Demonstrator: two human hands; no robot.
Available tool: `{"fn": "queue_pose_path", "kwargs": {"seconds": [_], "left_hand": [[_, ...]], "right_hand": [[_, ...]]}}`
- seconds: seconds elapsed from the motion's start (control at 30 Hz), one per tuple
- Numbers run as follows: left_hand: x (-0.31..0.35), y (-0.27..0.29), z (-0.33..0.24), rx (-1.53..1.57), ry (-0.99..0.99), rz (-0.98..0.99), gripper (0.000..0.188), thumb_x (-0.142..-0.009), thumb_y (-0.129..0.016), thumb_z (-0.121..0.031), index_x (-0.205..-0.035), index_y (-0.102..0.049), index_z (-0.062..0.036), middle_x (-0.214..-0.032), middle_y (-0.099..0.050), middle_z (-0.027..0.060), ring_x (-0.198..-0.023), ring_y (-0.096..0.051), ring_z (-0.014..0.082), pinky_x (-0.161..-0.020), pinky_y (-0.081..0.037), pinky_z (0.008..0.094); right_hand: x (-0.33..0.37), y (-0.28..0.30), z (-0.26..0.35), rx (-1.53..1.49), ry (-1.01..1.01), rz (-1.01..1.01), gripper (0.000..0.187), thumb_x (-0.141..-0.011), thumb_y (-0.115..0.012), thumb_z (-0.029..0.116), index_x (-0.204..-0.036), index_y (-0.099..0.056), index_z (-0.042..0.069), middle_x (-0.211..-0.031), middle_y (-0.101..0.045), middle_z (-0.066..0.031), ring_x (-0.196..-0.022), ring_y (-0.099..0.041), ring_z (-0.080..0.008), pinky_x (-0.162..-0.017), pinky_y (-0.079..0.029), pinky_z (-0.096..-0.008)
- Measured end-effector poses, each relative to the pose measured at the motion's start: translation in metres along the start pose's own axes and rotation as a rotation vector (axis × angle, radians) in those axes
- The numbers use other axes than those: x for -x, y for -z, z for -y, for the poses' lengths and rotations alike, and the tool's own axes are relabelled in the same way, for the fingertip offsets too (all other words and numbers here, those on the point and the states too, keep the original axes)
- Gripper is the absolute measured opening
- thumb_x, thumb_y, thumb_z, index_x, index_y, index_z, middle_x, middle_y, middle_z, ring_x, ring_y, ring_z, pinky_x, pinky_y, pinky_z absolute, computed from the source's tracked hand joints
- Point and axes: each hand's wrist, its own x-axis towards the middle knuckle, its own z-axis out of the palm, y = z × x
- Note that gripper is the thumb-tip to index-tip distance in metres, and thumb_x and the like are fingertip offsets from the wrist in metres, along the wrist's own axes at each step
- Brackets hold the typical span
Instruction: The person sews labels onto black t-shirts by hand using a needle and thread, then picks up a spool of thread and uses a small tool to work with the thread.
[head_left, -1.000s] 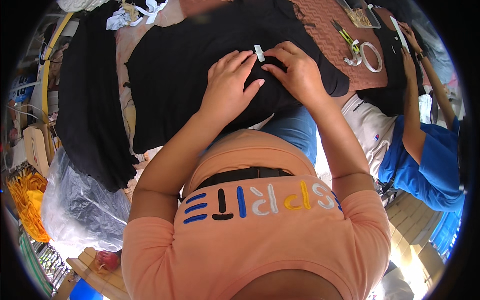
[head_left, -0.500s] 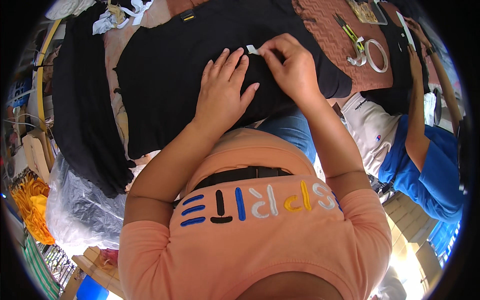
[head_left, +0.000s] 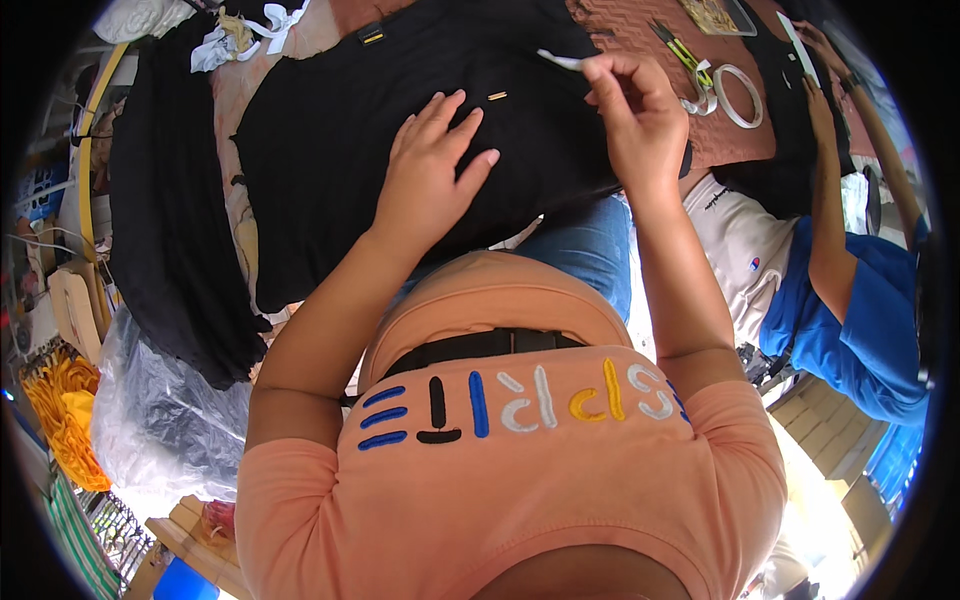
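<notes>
A large black cloth (head_left: 310,170) is spread over the table in front of me. My left hand (head_left: 425,175) lies on it, palm down with fingers stretched out. Just right of those fingertips, a small gold-coloured bar (head_left: 497,96) rests on the cloth. Above the cloth's right side, my right hand (head_left: 645,125) pinches a thin white strip (head_left: 560,60), which looks like tape, between thumb and forefinger. A small black label with a yellow mark (head_left: 371,36) sits near the cloth's far edge.
At the far right lie a roll of white tape (head_left: 757,100) and a yellow-green pointed tool (head_left: 683,50), beside a clear container (head_left: 722,17). A co-worker in a blue top (head_left: 880,330) handles a white strip on dark cloth. More black cloth (head_left: 165,200) hangs left.
The white strip has come off the cloth and moved right with my right hand, uncovering the gold bar. My left hand has shifted slightly left and stays flat.
</notes>
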Motion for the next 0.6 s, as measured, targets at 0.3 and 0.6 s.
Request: {"fn": "queue_pose_path", "kwargs": {"seconds": [0.3,0.6], "left_hand": [[-0.015,0.023,-0.037,0.984,0.453,0.079,0.015,-0.087,-0.063,-0.008,-0.097,-0.066,0.0027,-0.107,-0.062,0.0062,-0.093,-0.057,0.0078,-0.082,-0.045,0.0202],[-0.031,0.023,-0.053,0.75,0.23,-0.044,0.012,-0.086,-0.064,-0.005,-0.095,-0.067,0.0018,-0.1,-0.062,0.0051,-0.09,-0.057,0.0092,-0.081,-0.045,0.0216]], "right_hand": [[0.041,0.01,0.029,0.3,0.567,0.182,0.014,-0.071,-0.074,0.011,-0.081,-0.064,0.008,-0.081,-0.061,-0.0061,-0.067,-0.062,-0.0222,-0.056,-0.05,-0.0301],[0.047,0.029,0.04,-0.034,0.144,0.239,0.028,-0.072,-0.079,0.022,-0.091,-0.067,0.005,-0.086,-0.062,-0.004,-0.066,-0.06,-0.0138,-0.059,-0.046,-0.0235]]}}
